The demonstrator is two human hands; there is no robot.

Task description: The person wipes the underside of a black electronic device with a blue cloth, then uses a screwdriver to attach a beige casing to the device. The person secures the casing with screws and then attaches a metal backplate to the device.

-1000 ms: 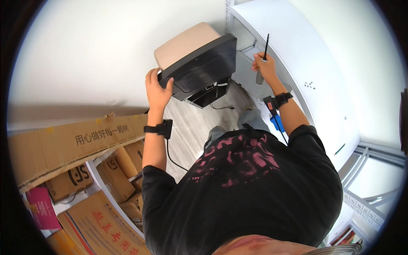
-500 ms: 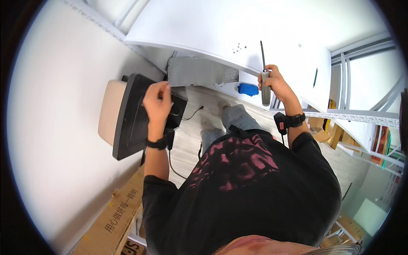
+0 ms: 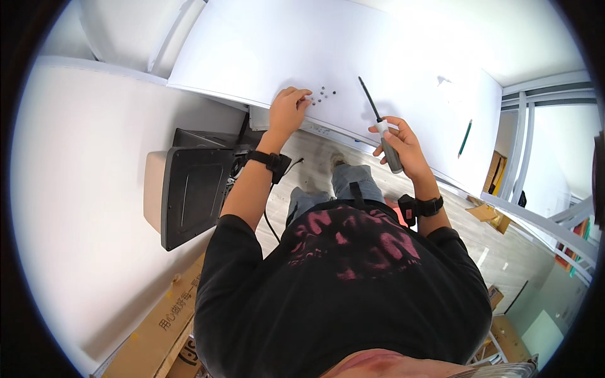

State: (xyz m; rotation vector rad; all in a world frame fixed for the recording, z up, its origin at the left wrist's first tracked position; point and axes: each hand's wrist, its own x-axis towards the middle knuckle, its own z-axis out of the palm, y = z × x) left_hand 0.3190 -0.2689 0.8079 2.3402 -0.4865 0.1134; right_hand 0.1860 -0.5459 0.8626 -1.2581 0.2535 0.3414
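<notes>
On the white tabletop (image 3: 252, 50), near its front edge, lies a small scatter of screws (image 3: 320, 99). My left hand (image 3: 290, 112) is right beside them at their left, its thumb and fingers curled together. Whether a screw is between those fingertips is too small to tell. My right hand (image 3: 405, 146) grips a screwdriver (image 3: 392, 155) by its grey handle, in front of the table edge. The screwdriver's dark shaft slants up and to the left over the tabletop, and its tip touches none of the screws.
A dark green pencil (image 3: 465, 138) lies on the table to the right. At the left stands a black panel-like case (image 3: 196, 195) with a beige back, beside the white wall. A cardboard box (image 3: 154, 321) is at lower left. A black cable (image 3: 270, 217) hangs near my left arm.
My left hand has moved from beside the grey metal panel below the table up to the screws on the tabletop. My right hand still holds the screwdriver, now tilted further left.
</notes>
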